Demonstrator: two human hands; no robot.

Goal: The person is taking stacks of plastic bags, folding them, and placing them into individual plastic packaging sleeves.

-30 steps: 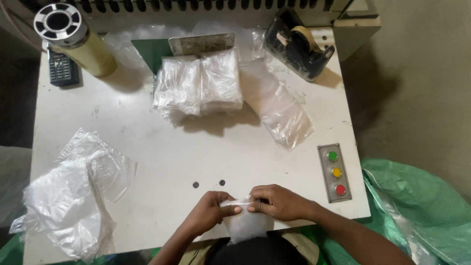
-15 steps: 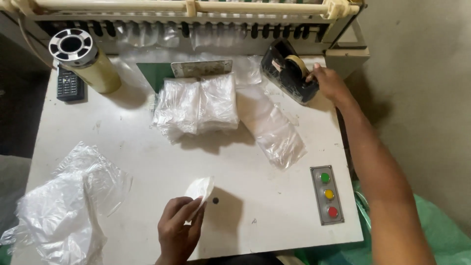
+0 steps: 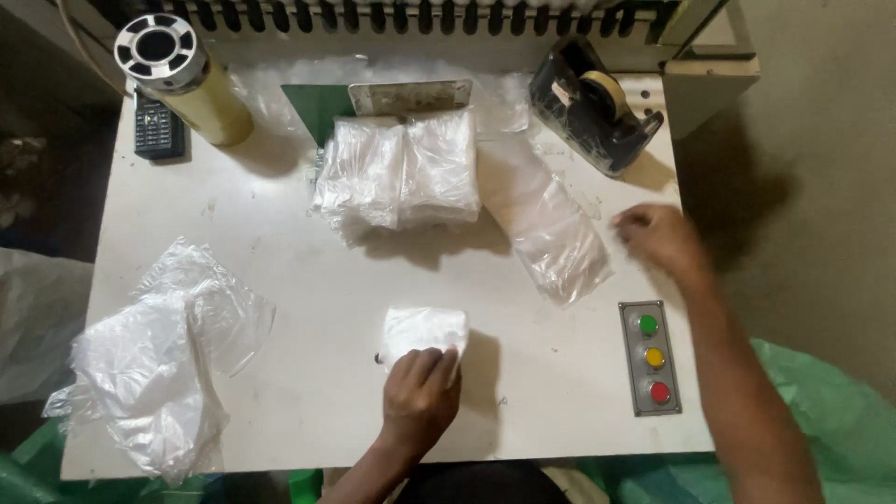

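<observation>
White table (image 3: 280, 233): one small packet (image 3: 425, 329), seemingly two bag stacks (image 3: 401, 173)

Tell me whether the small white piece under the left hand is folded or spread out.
Folded: the small white piece lies as a compact rectangle on the table, pinned by the left hand.

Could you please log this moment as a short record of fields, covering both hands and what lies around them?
left hand: pressing on small white packet
right hand: over table, below tape dispenser
centre: stack of clear bags
near left edge: crumpled plastic
right edge: button panel
far left: roll, phone
</observation>
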